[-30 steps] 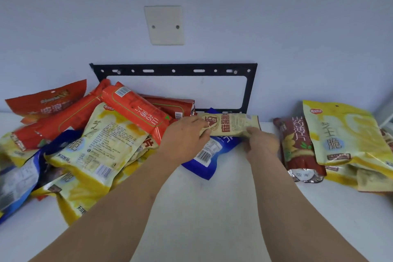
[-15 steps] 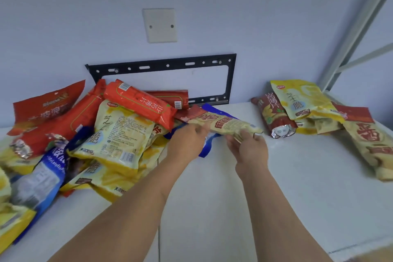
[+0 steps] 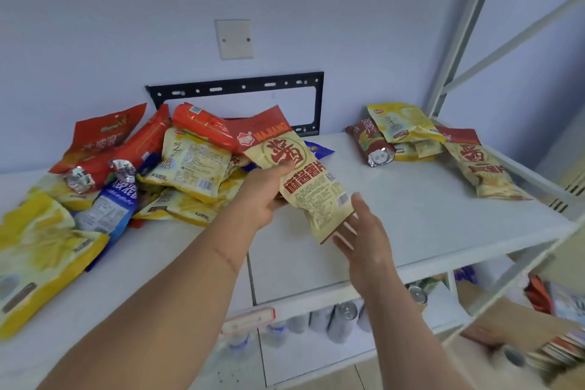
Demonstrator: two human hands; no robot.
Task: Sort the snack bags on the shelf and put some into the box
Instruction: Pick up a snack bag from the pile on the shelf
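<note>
You have bare shelf [image 3: 411, 209] to pass over in the middle and near right, hemmed by the bag heap [image 3: 126, 174] left, smaller bag pile [image 3: 427, 142] far right, and frame post [image 3: 465, 28].

Single head-worn view, forward-down, close over the shelf [image 3: 411, 215].

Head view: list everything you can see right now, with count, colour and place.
Held snack bag: one, beige with red top, lifted above the shelf.
Left pile: many bags, yellow, red, blue, shelf left; count unclear.
Right group: several bags, yellow, dark red, beige, shelf right.
Shelf: one, white.
Bracket: one, black, on wall.
Wall plate: one, off-white, above bracket.
Cans: several, silver, lower shelf.
Box: one, brown, lower right, blurred.
Left hand: grips the held bag's middle.
Right hand: open at its lower end.
</note>
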